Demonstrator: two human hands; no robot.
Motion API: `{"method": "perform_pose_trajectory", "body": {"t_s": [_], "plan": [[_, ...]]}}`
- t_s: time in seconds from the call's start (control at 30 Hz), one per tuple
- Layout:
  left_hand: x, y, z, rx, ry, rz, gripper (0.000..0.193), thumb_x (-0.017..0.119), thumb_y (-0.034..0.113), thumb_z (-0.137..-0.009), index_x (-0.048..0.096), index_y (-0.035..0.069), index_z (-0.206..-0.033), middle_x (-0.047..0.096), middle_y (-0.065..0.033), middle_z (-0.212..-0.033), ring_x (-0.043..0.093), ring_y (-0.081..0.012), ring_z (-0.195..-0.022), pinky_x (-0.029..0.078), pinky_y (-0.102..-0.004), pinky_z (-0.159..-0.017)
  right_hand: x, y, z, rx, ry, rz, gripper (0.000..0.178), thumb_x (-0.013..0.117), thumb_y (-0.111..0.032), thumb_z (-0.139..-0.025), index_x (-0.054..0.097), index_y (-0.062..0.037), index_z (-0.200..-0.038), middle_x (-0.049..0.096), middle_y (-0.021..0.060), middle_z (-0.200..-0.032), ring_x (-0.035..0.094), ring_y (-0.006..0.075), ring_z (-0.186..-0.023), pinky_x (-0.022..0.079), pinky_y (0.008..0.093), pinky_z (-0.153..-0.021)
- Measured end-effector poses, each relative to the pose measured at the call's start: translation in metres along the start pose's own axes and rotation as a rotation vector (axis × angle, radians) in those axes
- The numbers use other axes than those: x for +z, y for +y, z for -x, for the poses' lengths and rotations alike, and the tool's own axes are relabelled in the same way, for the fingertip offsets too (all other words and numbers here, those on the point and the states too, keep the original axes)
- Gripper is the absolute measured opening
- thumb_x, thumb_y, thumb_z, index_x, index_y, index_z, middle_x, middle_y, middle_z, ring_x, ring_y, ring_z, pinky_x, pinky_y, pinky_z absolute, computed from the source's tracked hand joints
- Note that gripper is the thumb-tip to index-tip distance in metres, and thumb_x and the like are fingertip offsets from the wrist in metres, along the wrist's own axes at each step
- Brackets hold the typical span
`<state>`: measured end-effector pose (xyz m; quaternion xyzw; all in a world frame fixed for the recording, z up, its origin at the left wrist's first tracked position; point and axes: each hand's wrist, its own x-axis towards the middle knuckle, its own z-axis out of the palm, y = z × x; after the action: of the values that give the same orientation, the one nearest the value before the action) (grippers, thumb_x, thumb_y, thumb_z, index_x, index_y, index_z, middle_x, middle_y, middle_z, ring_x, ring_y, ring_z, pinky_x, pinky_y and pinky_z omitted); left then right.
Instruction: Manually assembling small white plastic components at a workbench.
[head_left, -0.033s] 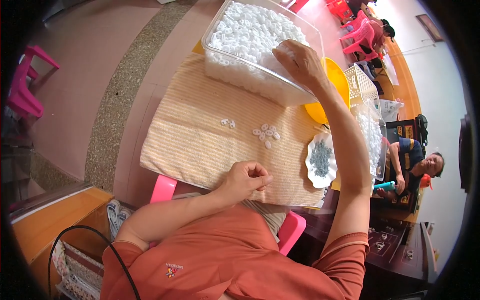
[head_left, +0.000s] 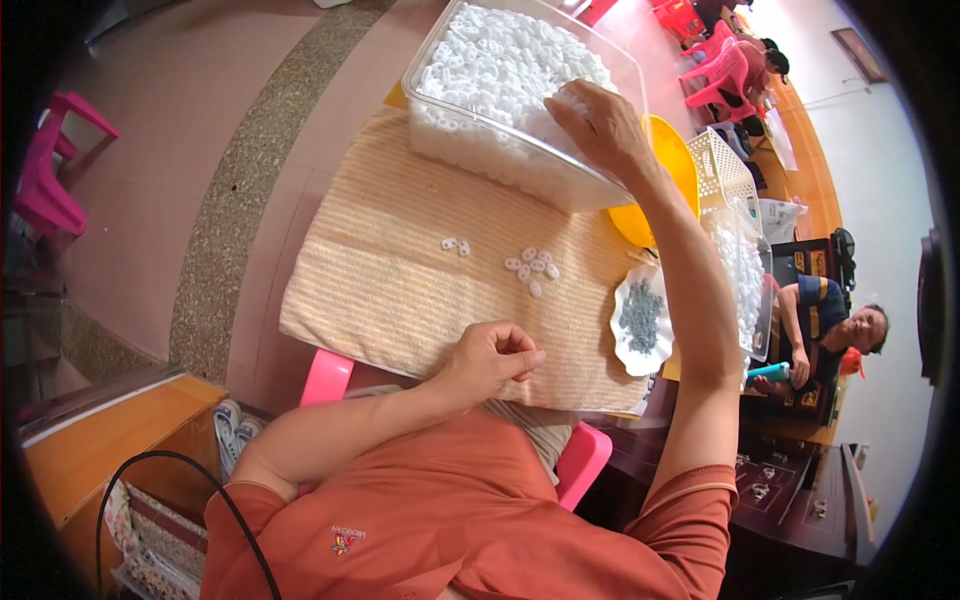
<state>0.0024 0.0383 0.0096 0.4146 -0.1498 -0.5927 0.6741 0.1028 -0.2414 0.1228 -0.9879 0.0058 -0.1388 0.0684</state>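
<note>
Left hand (head_left: 497,362): over the near edge of a striped cloth (head_left: 390,280), thumb and fingertips together; cannot tell whether anything is between them.
White dish (head_left: 640,366), wavy rim: on the cloth's right side, holding small grey pieces (head_left: 640,318).
White pieces, oval, one cluster of seven (head_left: 536,289): mid-cloth; two more (head_left: 464,249) to their left.
Clear tub (head_left: 490,163): far end, heaped with like white pieces.
Right hand (head_left: 605,125): at the tub's right side, fingertips hidden; cannot tell its grip.
Yellow bowl (head_left: 676,160): just right of the tub.
</note>
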Motion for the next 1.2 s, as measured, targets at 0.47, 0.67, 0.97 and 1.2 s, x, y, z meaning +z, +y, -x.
{"method": "perform_pose_trajectory", "body": {"t_s": [0.47, 0.67, 0.97, 1.2], "plan": [[0.003, 0.005, 0.003, -0.024, 0.002, 0.021, 0.012, 0.069, 0.012, -0.089, 0.061, 0.003, -0.086, 0.062, -0.0001, -0.074, 0.055, -0.0048, -0.064, 0.044, -0.0194, -0.054, -0.007, 0.004, 0.009, 0.104, 0.103, -0.088, 0.04, 0.059, -0.042, -0.09, 0.063, -0.0023, -0.089, 0.065, 0.0225, -0.082, 0.062, 0.0416, -0.081, 0.049, 0.0464, -0.073], [0.001, -0.008, -0.002, 0.022, 0.012, 0.013, 0.012, 0.069, 0.012, -0.088, 0.061, 0.003, -0.086, 0.061, -0.0012, -0.074, 0.054, -0.0056, -0.063, 0.042, -0.0199, -0.052, -0.017, 0.001, 0.016, 0.103, 0.165, -0.074, 0.041, 0.061, -0.042, -0.089, 0.063, -0.0014, -0.089, 0.066, 0.0215, -0.079, 0.064, 0.0404, -0.076, 0.05, 0.0454, -0.07], [0.003, -0.004, -0.004, 0.022, 0.067, 0.014, 0.012, 0.07, 0.011, -0.087, 0.061, 0.003, -0.085, 0.06, -0.0006, -0.074, 0.054, -0.0069, -0.066, 0.045, -0.0215, -0.06, -0.029, -0.055, 0.067, 0.039, 0.339, -0.105, 0.027, 0.07, -0.029, -0.086, 0.062, -0.0024, -0.089, 0.065, 0.0155, -0.078, 0.065, 0.035, -0.07, 0.052, 0.04, -0.064], [0.0, -0.007, -0.005, 0.027, 0.033, 0.067, 0.013, 0.071, 0.012, -0.087, 0.062, 0.003, -0.087, 0.062, -0.0013, -0.077, 0.056, -0.0072, -0.068, 0.046, -0.0212, -0.061, 0.033, -0.08, 0.138, 0.12, 0.085, -0.12, 0.026, 0.068, -0.028, -0.085, 0.06, -0.0051, -0.093, 0.063, 0.0133, -0.083, 0.064, 0.0324, -0.073, 0.051, 0.0421, -0.061]]}}
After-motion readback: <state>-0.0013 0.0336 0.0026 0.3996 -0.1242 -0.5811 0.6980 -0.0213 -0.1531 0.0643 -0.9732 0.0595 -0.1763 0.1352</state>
